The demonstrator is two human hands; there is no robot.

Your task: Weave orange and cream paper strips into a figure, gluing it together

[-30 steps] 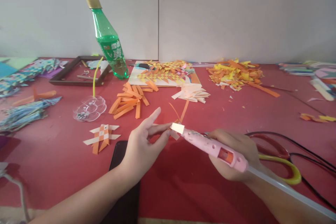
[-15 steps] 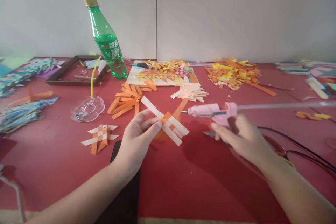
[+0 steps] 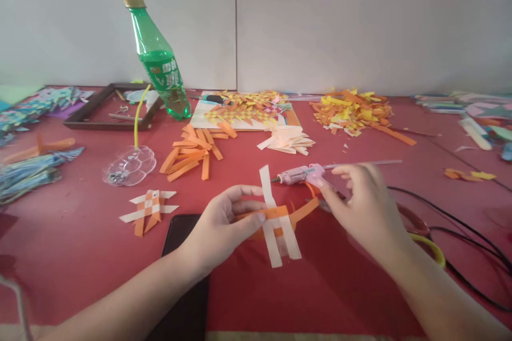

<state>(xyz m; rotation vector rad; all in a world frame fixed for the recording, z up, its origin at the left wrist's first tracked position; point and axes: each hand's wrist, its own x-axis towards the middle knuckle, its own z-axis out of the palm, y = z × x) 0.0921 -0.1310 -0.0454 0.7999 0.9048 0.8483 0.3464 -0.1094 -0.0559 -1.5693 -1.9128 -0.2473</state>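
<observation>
My left hand [image 3: 224,226] is closed, pinching a small woven piece of orange and cream paper strips [image 3: 276,224] between thumb and fingers. One cream strip sticks up from it, and others hang down. A pink hot glue gun [image 3: 300,175] lies on the table just beyond, nozzle to the left, with a clear glue stick out of its back. Close to the gun's rear, my right hand [image 3: 364,202] is open, thumb and fingers apart; it hides part of the handle. A finished-looking woven fish [image 3: 150,208] in orange and cream lies left of my left hand.
Behind are piles of orange strips [image 3: 192,152], cream strips [image 3: 288,139] and yellow-orange scraps [image 3: 352,109]. A green bottle [image 3: 160,64] stands near a brown frame [image 3: 108,127] and a clear flower-shaped tray [image 3: 136,165]. Scissors [image 3: 430,245] and a black cable [image 3: 468,234] lie right; a dark flat object [image 3: 184,287] lies in front.
My right hand has put the glue gun down on the table and let go. My left hand has moved right and nearer, turning the woven paper so its strips point downward.
</observation>
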